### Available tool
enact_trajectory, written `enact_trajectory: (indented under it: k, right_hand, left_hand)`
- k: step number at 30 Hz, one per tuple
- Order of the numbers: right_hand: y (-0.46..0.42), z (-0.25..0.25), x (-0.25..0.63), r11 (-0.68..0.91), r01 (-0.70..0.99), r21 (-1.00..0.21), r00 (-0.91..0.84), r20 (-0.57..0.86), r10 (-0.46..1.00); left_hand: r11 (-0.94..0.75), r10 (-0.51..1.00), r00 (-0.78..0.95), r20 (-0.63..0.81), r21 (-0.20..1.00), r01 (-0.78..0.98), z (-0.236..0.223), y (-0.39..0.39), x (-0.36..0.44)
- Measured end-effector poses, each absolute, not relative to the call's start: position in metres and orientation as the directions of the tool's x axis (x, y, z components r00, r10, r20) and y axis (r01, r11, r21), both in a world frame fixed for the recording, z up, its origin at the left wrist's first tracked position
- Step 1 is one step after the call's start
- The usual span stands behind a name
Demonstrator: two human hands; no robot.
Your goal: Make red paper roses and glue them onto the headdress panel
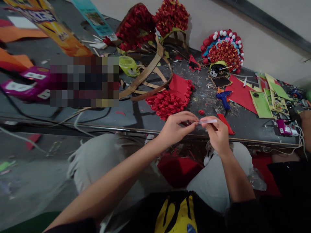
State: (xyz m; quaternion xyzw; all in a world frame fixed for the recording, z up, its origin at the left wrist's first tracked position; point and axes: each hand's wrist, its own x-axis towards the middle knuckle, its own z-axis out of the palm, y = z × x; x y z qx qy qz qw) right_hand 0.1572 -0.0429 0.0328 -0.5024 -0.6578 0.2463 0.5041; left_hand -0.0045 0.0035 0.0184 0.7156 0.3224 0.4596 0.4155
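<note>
A pale translucent glue stick (pixel 211 121) is held in front of the table's near edge. My left hand (pixel 178 127) pinches its left end between thumb and fingertips. My right hand (pixel 218 133) has thumb and fingers closed around it further right, and the free end pokes out beyond them. Just behind my left hand lies a red piece covered in crumpled paper tufts (pixel 167 102). A red-handled cutter (pixel 226 124) rests beside my right hand. Past it sits a blue glue gun (pixel 224 98), and a small red tuft (pixel 201 112) lies behind my fingers.
Brown strip bands (pixel 148 72) and red tufted pieces (pixel 173 16) stand at the back, with a round decorated piece (pixel 224 51) by the wall. Red card (pixel 243 94), green trays (pixel 261 104) and a purple power strip (pixel 283 127) lie right. Another person's arm (pixel 305 129) shows at far right.
</note>
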Motion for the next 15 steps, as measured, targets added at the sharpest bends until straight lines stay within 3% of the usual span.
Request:
enact_trajectory:
  k: [8,15]
  right_hand:
    - [-0.0455,0.0366,0.1541,0.445,0.557,-0.701,-0.067,0.496,0.866]
    - [-0.046,0.0295,0.1549,0.284,0.436,-0.854,0.071,0.347,0.935]
  left_hand:
    - [-0.622,0.777,0.304,0.551,0.747,0.235,0.0142,0.0016,-0.0039]
    - [-0.499,0.859,0.222,0.461,0.851,0.163,0.0188,0.0,-0.002]
